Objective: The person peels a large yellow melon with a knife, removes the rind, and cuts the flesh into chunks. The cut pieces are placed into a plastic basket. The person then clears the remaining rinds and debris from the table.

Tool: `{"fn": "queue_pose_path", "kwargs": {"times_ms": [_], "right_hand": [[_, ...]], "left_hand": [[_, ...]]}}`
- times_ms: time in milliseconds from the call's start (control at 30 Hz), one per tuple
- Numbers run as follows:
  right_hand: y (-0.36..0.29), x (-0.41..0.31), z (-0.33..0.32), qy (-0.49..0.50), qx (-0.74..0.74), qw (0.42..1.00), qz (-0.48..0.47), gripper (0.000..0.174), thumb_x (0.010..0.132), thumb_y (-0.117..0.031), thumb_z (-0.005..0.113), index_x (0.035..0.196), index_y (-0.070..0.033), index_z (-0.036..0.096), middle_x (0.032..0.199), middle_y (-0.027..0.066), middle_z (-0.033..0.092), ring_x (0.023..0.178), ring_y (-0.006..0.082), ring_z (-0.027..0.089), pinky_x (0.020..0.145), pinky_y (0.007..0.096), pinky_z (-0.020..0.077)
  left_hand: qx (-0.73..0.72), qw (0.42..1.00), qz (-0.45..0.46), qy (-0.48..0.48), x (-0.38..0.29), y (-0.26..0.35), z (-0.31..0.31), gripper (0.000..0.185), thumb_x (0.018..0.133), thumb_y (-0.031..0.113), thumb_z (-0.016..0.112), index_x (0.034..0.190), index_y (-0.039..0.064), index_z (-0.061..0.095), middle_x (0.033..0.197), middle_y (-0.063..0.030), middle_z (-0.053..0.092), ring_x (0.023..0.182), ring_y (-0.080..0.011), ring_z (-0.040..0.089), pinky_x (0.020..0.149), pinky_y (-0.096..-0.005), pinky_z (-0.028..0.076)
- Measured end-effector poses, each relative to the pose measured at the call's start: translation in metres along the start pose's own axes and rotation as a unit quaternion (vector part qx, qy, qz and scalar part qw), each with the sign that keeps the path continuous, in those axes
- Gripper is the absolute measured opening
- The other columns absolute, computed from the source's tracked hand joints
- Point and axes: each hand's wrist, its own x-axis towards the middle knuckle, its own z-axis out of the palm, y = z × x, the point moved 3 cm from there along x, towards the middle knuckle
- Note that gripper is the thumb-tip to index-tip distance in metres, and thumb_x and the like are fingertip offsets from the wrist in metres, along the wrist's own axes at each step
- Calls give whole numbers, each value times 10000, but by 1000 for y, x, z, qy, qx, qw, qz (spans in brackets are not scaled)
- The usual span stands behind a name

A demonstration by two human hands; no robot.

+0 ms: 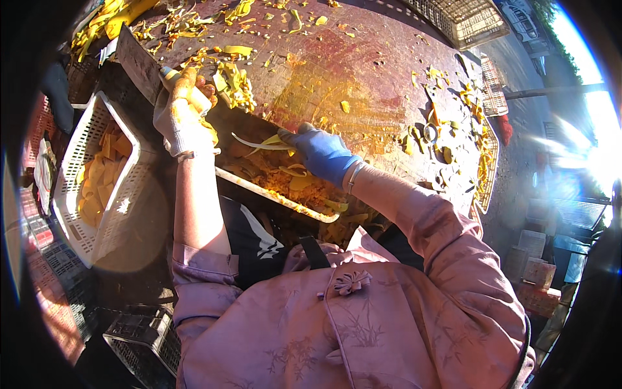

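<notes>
My left hand (187,109), in a white knit glove stained orange, grips the pale handle of a cleaver (140,63). The broad blade points up and left, beside the table's near edge. My right hand (325,153) wears a blue glove and has its fingers closed around pale yellow peel strips (265,144). Beneath it, at the table edge, a crate (277,194) holds orange pulp and peel scraps (296,182). A clump of squash peel and seeds (235,85) lies on the wooden table (374,58), right of my left hand.
A white plastic basket (141,170) with cut orange squash pieces (104,180) stands at the left. Peel scraps (437,131) litter the table's right side. A dark crate (146,335) sits low at the left. Another basket (466,24) is at the far edge.
</notes>
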Motion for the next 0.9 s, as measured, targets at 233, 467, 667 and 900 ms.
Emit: {"fn": "queue_pose_path", "kwargs": {"times_ms": [233, 467, 667, 900], "right_hand": [[160, -25, -38, 178, -43, 949, 258, 379, 893, -171, 578, 1259, -223, 661, 1138, 155, 661, 1024, 371, 644, 874, 458, 516], [31, -29, 16, 5, -25, 988, 150, 440, 973, -138, 459, 1381, -272, 558, 1296, 182, 585, 1111, 389, 633, 948, 470, 518], [-5, -64, 29, -5, 72, 990, 121, 461, 959, -138, 474, 1371, -312, 588, 1203, 185, 604, 1054, 391, 647, 866, 461, 539], [170, -125, -19, 286, 125, 909, 276, 410, 907, -149, 562, 1292, -251, 657, 1158, 168, 674, 1059, 349, 658, 903, 415, 518]], "left_hand": [[-34, 999, 15, -27, 3, 0, -5, 296, 814, 81, 786, 1062, -7, 653, 824, -101, 687, 616, -202, 674, 506, -305, 531], [-25, 1000, 6, -11, 2, -2, -1, 300, 814, 114, 773, 1059, -6, 647, 836, -103, 682, 625, -198, 648, 544, -307, 530], [39, 999, 9, -13, 2, -6, 1, 227, 865, 231, 738, 997, 59, 669, 819, -56, 668, 686, -177, 638, 588, -294, 489], [18, 1000, -3, -20, 14, -16, -8, 193, 869, 262, 749, 953, 110, 664, 817, -20, 678, 697, -164, 650, 614, -287, 481]]}}
